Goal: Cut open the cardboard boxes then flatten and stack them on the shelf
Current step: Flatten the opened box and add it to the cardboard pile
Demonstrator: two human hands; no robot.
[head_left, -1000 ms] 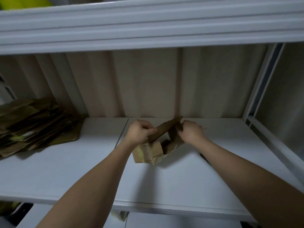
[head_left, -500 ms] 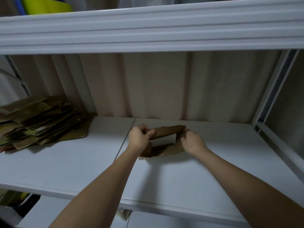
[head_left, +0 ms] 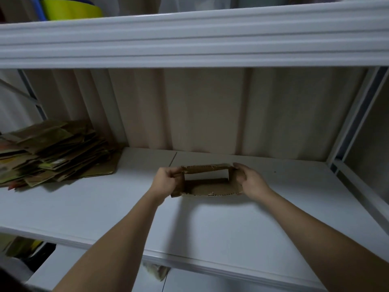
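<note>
Over the white shelf (head_left: pixel 210 228), right of the stack of flattened cardboard (head_left: pixel 52 152), the left hand (head_left: pixel 164 183) and right hand (head_left: pixel 251 181) each grip an end of the opened cardboard box (head_left: pixel 207 187), seemingly to squash it flat.

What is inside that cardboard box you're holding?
Nothing shows inside the cardboard box: through its open middle only its own brown panels appear. The left hand and right hand cover both ends, so those corners stay hidden.
</note>
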